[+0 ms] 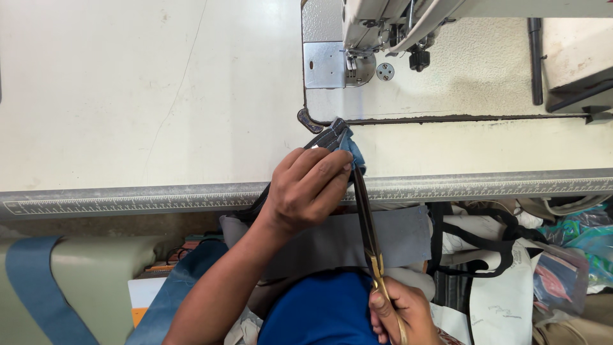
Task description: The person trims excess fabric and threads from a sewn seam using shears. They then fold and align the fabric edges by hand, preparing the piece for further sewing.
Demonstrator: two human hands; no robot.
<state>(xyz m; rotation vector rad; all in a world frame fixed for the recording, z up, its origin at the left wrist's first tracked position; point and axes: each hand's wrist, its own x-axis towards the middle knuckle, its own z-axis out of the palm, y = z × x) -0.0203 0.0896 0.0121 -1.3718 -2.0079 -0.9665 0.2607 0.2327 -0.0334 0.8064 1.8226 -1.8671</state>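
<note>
My left hand [308,190] pinches a small dark striped fabric piece [330,136] with a blue edge, holding it over the front edge of the sewing table [159,108]. My right hand [399,312], low in the view, grips the brass-coloured handles of long scissors [368,230]. The scissor blades point up toward the fabric, their tips reaching the blue edge just beside my left fingers. A grey cloth [389,236] hangs below the table edge, behind the scissors.
A sewing machine head [383,29] with presser foot and needle plate [325,64] sits at the back. A ruler strip [128,201] runs along the table's front edge. White fabric with black straps [491,249] and bags pile at the right. A blue strap [38,287] lies lower left.
</note>
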